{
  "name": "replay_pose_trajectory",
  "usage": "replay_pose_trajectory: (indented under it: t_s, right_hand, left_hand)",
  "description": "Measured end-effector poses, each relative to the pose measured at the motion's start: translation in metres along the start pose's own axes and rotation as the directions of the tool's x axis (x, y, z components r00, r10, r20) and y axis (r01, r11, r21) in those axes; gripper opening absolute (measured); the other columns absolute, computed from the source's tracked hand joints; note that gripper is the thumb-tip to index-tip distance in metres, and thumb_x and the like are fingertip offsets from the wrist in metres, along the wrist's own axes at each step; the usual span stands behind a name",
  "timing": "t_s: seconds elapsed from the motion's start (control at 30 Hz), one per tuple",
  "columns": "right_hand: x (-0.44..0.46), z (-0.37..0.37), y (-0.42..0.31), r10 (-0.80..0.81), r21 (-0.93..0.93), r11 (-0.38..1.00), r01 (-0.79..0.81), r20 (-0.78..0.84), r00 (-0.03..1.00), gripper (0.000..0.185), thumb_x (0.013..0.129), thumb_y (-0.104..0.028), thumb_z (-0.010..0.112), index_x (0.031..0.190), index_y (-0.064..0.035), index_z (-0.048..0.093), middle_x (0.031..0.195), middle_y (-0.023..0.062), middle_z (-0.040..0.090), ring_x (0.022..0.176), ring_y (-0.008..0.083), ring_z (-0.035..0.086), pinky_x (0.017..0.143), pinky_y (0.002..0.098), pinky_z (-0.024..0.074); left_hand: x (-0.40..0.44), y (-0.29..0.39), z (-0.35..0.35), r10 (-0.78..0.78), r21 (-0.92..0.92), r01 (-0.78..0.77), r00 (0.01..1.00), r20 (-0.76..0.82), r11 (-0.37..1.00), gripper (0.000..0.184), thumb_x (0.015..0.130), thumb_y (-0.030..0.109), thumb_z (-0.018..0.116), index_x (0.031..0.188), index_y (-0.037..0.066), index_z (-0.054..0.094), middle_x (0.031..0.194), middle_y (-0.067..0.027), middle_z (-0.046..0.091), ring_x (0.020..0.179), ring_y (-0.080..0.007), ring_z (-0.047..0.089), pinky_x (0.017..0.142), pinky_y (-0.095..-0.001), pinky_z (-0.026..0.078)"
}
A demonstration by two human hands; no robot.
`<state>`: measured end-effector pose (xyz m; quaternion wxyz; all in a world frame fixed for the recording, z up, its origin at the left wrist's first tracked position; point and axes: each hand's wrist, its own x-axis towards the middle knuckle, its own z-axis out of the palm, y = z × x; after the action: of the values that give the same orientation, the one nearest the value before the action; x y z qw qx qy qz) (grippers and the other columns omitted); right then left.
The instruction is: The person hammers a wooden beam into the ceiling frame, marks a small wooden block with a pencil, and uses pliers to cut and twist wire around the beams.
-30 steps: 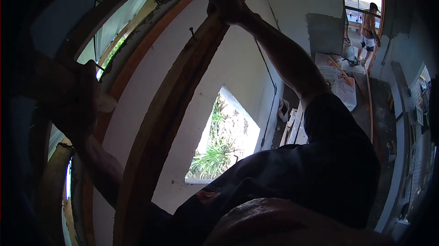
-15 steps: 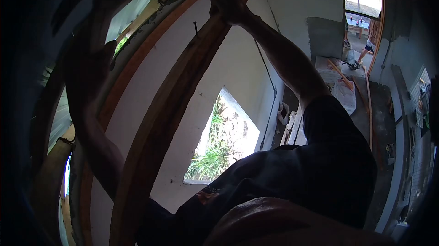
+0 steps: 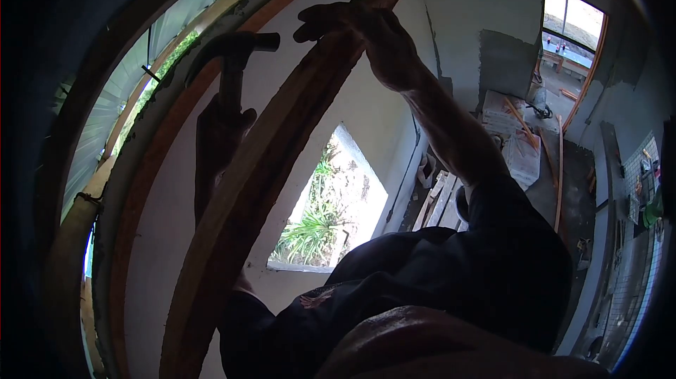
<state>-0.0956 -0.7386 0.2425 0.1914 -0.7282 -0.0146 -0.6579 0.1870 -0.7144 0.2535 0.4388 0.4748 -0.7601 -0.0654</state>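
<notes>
My left hand (image 3: 220, 133) is closed around the handle of a claw hammer (image 3: 243, 48), whose head points up beside a long wooden beam (image 3: 264, 147). The beam slants from the bottom left to the top centre. Near its upper part, my right hand (image 3: 377, 38) lies against the wood, with its fingers stretched out past the left edge and slightly apart. A nail seen in the beam earlier does not show. Dark shade hides part of the left hand and forearm.
Curved-looking roof timbers (image 3: 162, 118) and light sheeting (image 3: 113, 108) fill the left side. A window opening (image 3: 327, 213) shows plants. At the right are a doorway (image 3: 570, 48), pale bags (image 3: 524, 161), loose wood strips (image 3: 560, 175) and a wire mesh (image 3: 641, 238).
My left hand has come right and away from the timbers, bringing the hammer into clear view. My right hand's fingers have stretched out from their grip on the beam. The person has left the doorway view.
</notes>
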Motion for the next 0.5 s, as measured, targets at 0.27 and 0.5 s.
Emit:
replay_pose_trajectory:
  t_s: [0.27, 0.5]
  right_hand:
    - [-0.012, -0.007, 0.041, -0.243, -0.545, 0.838, -0.029, -0.422, 0.874, 0.04, 0.095, -0.027, 0.031, 0.11, -0.0016, 0.058, 0.084, 0.0073, 0.069, 0.083, 0.0239, 0.062, 0.084, 0.0391, 0.0428]
    - [-0.002, -0.043, 0.088, -0.544, -0.815, 0.558, 0.156, -0.218, 0.81, 0.045, 0.098, -0.022, 0.026, 0.08, -0.0035, 0.063, 0.077, 0.0094, 0.068, 0.068, 0.0231, 0.06, 0.069, 0.0358, 0.0459]
  left_hand:
    - [0.013, 0.046, -0.023, -0.05, -0.064, 0.055, 0.995, 0.082, 0.996, 0.021, 0.08, 0.015, 0.065, 0.086, 0.001, 0.051, 0.06, -0.0041, 0.053, 0.048, -0.0098, 0.054, 0.045, -0.0264, 0.043]
    - [0.052, 0.057, -0.036, 0.508, 0.624, -0.483, 0.847, 0.156, 0.614, 0.036, 0.08, 0.024, 0.069, 0.1, -0.001, 0.053, 0.074, -0.0119, 0.061, 0.063, -0.0205, 0.062, 0.058, -0.0346, 0.05]
